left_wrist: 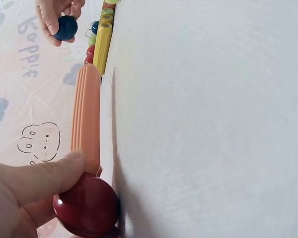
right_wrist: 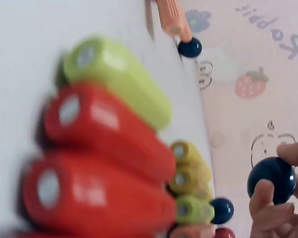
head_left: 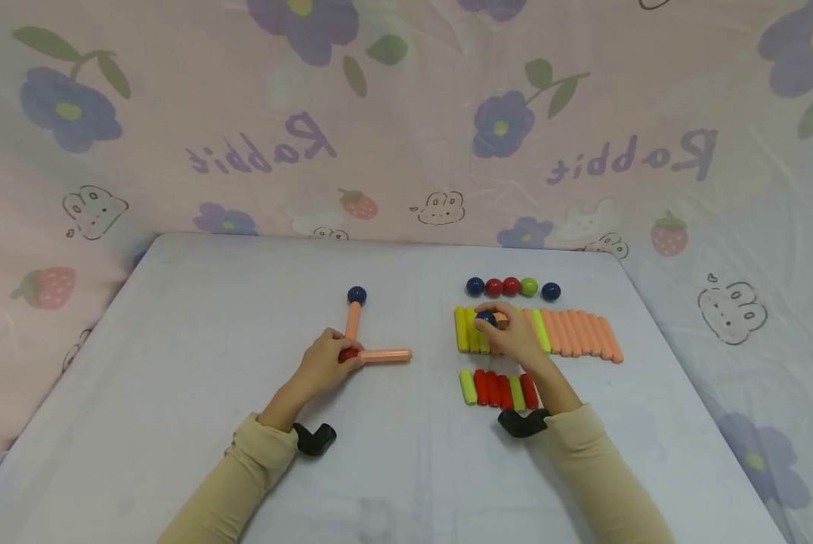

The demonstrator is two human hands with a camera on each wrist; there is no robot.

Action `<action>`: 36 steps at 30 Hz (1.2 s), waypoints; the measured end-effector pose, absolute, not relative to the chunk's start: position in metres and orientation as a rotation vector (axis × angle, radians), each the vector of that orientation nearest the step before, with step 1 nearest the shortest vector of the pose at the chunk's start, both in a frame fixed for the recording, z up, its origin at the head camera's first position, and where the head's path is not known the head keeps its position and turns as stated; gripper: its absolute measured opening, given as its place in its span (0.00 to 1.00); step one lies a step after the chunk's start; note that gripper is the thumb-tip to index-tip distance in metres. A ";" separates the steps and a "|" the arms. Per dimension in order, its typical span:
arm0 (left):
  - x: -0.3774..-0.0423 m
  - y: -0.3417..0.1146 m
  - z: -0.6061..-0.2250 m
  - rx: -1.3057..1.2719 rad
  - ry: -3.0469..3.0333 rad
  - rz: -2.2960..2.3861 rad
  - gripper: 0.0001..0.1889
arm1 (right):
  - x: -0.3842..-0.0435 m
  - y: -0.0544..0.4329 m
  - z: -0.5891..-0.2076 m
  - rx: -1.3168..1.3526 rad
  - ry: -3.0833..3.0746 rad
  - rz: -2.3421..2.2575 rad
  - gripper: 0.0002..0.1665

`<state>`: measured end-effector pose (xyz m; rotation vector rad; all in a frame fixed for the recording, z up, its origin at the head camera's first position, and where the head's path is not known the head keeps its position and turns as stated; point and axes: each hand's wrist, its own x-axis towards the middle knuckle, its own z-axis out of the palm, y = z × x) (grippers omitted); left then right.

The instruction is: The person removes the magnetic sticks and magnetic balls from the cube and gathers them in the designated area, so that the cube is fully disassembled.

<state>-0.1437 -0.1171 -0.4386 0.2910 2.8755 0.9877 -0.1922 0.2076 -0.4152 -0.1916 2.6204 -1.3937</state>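
Observation:
My left hand grips a red ball between thumb and fingers. An orange ribbed rod runs from that ball to the right. A second orange rod extends away from it, with a dark blue ball at its far end. Over the yellow rods on the right, my right hand pinches another dark blue ball with its fingertips. In the left wrist view this blue ball hangs above the table, apart from the rods.
A row of blue, red and green balls lies at the back right. Before it is a long row of yellow, green and orange rods. Nearer stand short red and green rods. A patterned curtain borders the white table.

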 end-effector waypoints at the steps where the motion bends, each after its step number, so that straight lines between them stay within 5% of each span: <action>1: -0.144 -0.117 -0.439 0.288 2.875 0.987 0.10 | -0.194 0.212 -0.415 -0.207 2.643 -1.394 0.21; 36: -0.145 -0.121 -0.440 0.272 2.833 1.025 0.11 | -0.253 0.330 -0.411 0.331 2.722 -1.471 0.32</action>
